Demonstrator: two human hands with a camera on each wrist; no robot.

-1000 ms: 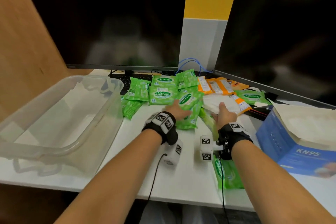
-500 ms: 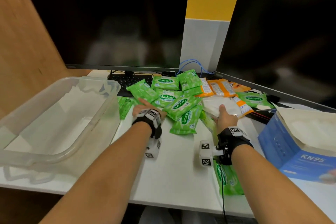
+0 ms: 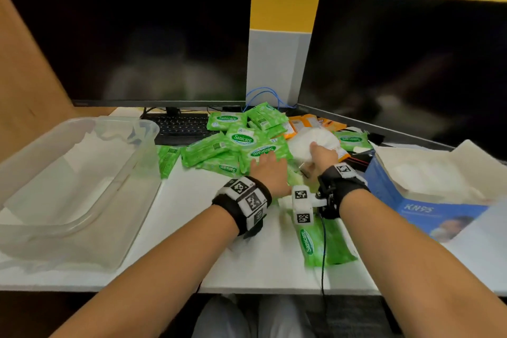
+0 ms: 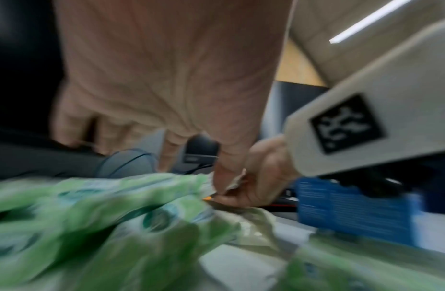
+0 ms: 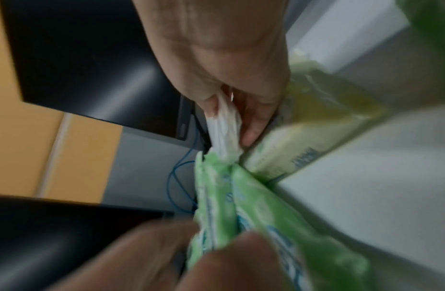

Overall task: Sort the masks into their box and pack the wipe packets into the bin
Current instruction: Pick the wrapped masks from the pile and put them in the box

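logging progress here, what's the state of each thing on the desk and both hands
bin: upright, open, no packets inside
mask box: open, white masks inside
green packets: heaped on the desk, none binned
near packet: flat by the desk edge
masks: white stack, lifted off the heap
right hand: grips the masks
left hand: fingers flat on the green packets
monitors: both dark

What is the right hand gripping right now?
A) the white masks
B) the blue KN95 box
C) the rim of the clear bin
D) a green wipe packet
A: the right hand pinches the white masks between thumb and fingers, lifted above the green wipe packets; the KN95 box stands apart.
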